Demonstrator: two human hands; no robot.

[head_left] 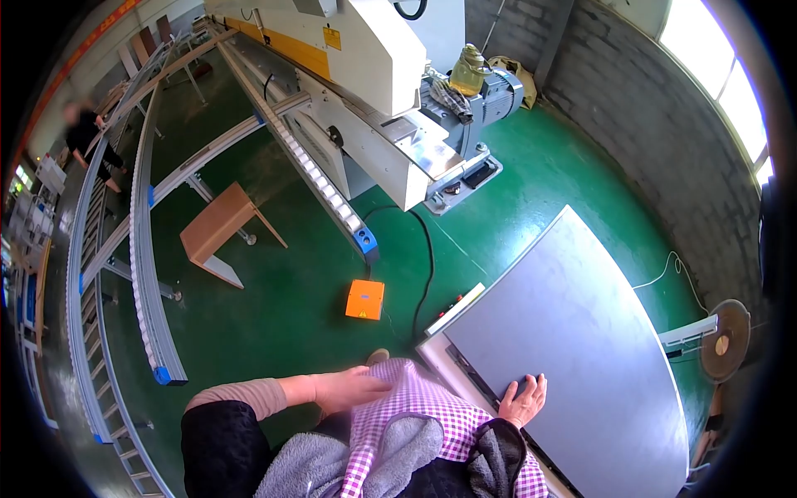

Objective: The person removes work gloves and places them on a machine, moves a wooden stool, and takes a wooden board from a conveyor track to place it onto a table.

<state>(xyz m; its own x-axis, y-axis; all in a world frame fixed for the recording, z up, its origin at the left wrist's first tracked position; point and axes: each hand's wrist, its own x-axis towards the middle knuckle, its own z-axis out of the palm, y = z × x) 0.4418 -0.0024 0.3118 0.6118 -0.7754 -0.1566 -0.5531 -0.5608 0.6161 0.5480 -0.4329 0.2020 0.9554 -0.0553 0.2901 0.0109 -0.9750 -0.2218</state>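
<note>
My left hand point(355, 389) rests against the purple-and-white checked apron point(411, 383) over my lap; its fingers are extended and partly hidden by the cloth, with no object visible in them. My right hand point(522, 402) lies with fingers apart on the near edge of a large grey flat-topped cabinet point(594, 332). A dark slot runs along that edge, beside the hand. Red buttons show on a narrow control strip point(455, 309) at the cabinet's far left corner.
An orange foot-switch box point(364, 300) and a black cable point(431, 266) lie on the green floor. Ahead stands a white machine point(374, 58) with a roller rail point(320, 178). A brown bent panel point(217, 222) sits among metal frames. Another person point(87, 137) stands far left.
</note>
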